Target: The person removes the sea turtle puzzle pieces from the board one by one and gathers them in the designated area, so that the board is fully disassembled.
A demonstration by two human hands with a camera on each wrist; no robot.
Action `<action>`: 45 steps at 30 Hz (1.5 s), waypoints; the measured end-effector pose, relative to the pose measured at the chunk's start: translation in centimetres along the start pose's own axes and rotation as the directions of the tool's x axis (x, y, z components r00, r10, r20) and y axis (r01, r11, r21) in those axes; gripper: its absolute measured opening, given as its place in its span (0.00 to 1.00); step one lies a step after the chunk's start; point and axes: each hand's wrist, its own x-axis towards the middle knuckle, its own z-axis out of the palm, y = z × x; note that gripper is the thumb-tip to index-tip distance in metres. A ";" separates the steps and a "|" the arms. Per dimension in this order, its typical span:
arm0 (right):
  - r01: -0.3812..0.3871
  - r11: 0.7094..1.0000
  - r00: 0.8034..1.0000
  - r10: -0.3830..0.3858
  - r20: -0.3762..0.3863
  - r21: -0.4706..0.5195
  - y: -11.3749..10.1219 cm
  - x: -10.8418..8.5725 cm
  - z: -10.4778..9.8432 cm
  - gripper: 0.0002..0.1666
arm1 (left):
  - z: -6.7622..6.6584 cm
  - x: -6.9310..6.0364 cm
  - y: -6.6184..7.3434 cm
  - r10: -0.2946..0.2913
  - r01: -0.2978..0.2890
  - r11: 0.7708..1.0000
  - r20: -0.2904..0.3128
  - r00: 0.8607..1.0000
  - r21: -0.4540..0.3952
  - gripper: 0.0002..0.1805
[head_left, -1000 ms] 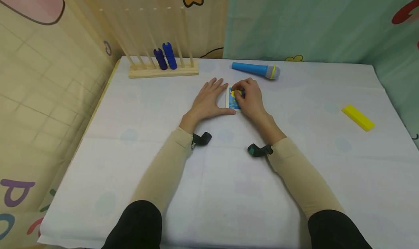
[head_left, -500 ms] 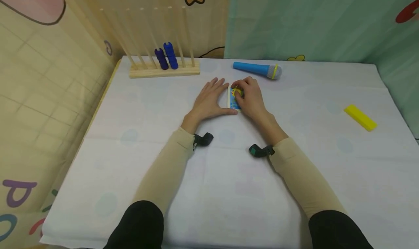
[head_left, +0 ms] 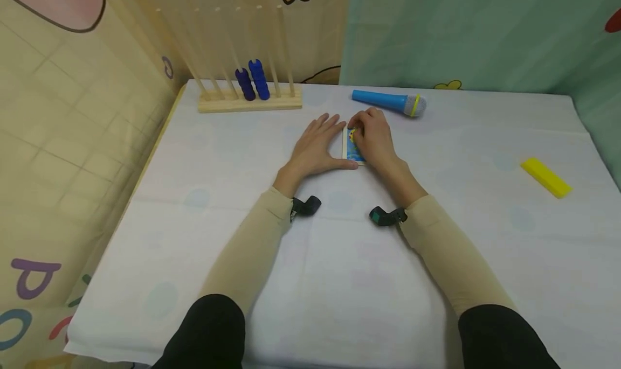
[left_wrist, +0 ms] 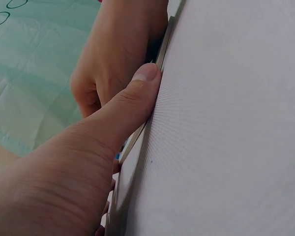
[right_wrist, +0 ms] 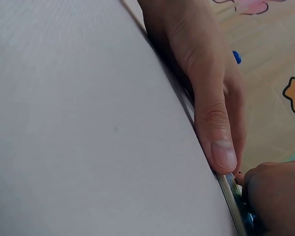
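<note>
A small flat picture board (head_left: 353, 152), blue with a yellow figure and a pale border, lies on the white-covered table between the hands. My left hand (head_left: 314, 149) rests at its left with fingers spread, the thumb along the near edge. The left wrist view shows that thumb (left_wrist: 137, 91) touching the board's thin side (left_wrist: 163, 46). Over the board's right part, my right hand (head_left: 377, 140) has curled fingers, with thumb and forefinger tips at the yellow figure. Whether a loose piece is between them is hidden. In the right wrist view, the right hand (right_wrist: 278, 196) shows only partly.
A wooden stand with upright rods (head_left: 249, 105) and blue stacked beads (head_left: 259, 79) is at the back left. Behind the right hand lies a blue toy microphone (head_left: 388, 101). A yellow block (head_left: 545, 177) lies at the right. Curtains hang behind the table.
The whole head view has shifted slightly, so things appear farther right. The right hand has shifted slightly over the board and covers more of the yellow figure. The left hand keeps its place.
</note>
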 end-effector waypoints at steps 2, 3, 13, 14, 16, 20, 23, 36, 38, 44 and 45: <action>0.014 1.000 1.000 -0.014 0.011 -0.007 -0.1 0.1 0.0 0.12 | -0.1 0.0 0.1 -0.003 0.003 1.000 0.003 1.000 -0.001 0.63; 0.023 1.000 1.000 -0.023 0.013 -0.010 -0.1 0.2 0.0 0.12 | -0.1 0.0 0.1 -0.006 0.006 1.000 0.002 1.000 0.001 0.63; 0.074 0.997 0.994 -0.072 -0.084 0.028 -0.1 -0.6 -0.1 0.09 | 0.0 0.1 0.1 -0.014 0.013 1.000 0.012 1.000 0.017 0.63; 0.081 0.996 0.992 -0.078 -0.099 0.021 -0.1 -0.7 -0.1 0.09 | 0.0 0.0 0.1 -0.013 0.013 1.000 0.011 1.000 0.022 0.63; 0.090 0.996 0.989 -0.088 -0.120 0.006 -0.1 -0.8 -0.1 0.08 | -0.1 0.0 0.1 -0.011 0.011 1.000 0.007 1.000 0.025 0.63; 0.095 0.995 0.988 -0.095 -0.124 -0.010 -0.3 -0.9 0.0 0.08 | -0.2 -0.2 0.0 -0.019 0.019 1.000 0.009 1.000 0.014 0.63; 0.103 0.995 0.987 -0.105 -0.121 -0.016 -0.3 -0.7 0.1 0.08 | -0.2 -0.2 -0.1 -0.022 0.022 1.000 0.009 1.000 0.018 0.63; 0.094 0.994 0.992 -0.097 -0.079 -0.049 -0.2 -0.3 0.0 0.09 | -0.2 0.1 0.3 -0.022 0.022 1.000 0.017 1.000 0.023 0.63; 0.095 0.994 0.992 -0.099 -0.073 -0.052 -0.1 -0.1 0.0 0.10 | -0.2 0.2 0.3 -0.024 0.023 0.999 0.016 1.000 0.022 0.63; 0.103 0.993 0.994 -0.104 -0.016 -0.053 0.2 0.2 0.3 0.10 | -0.1 0.3 0.1 -0.024 0.023 1.000 0.024 0.999 0.019 0.63; 0.107 0.993 0.994 -0.108 -0.004 -0.053 0.2 0.3 0.4 0.11 | -0.1 0.2 0.1 -0.023 0.023 1.000 0.021 1.000 0.017 0.63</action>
